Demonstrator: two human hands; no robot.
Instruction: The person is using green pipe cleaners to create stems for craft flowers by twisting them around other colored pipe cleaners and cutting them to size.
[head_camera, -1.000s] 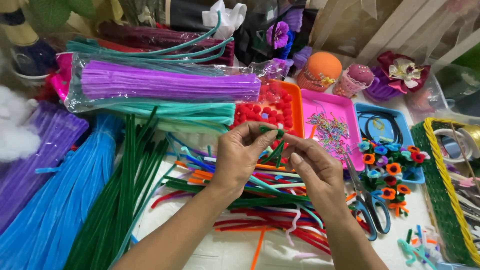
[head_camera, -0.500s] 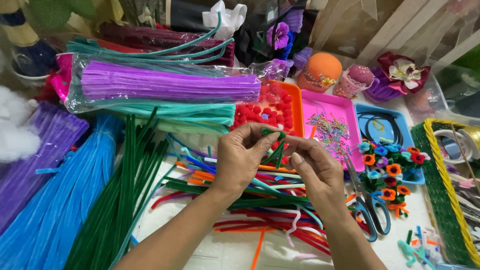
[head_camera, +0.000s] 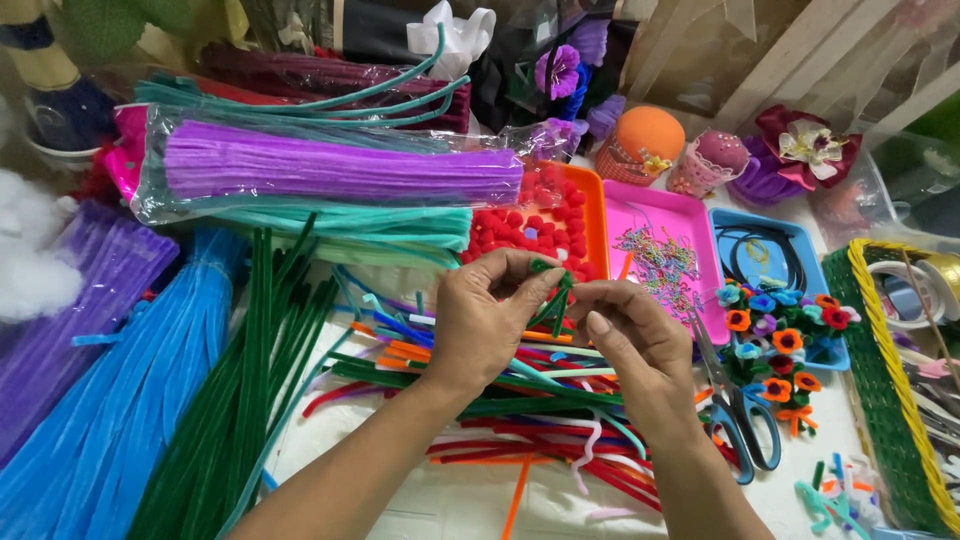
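My left hand (head_camera: 487, 325) and right hand (head_camera: 630, 345) both pinch a green pipe cleaner (head_camera: 553, 300), mid-twist; scissors (head_camera: 738, 415) lie at four o'clock for trimming.

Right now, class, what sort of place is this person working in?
Most likely a home craft table. Bundles of pipe cleaners such as the purple bundle crowd it, scissors lie by small handmade flowers, and both hands, left and right, pinch a green pipe cleaner piece.
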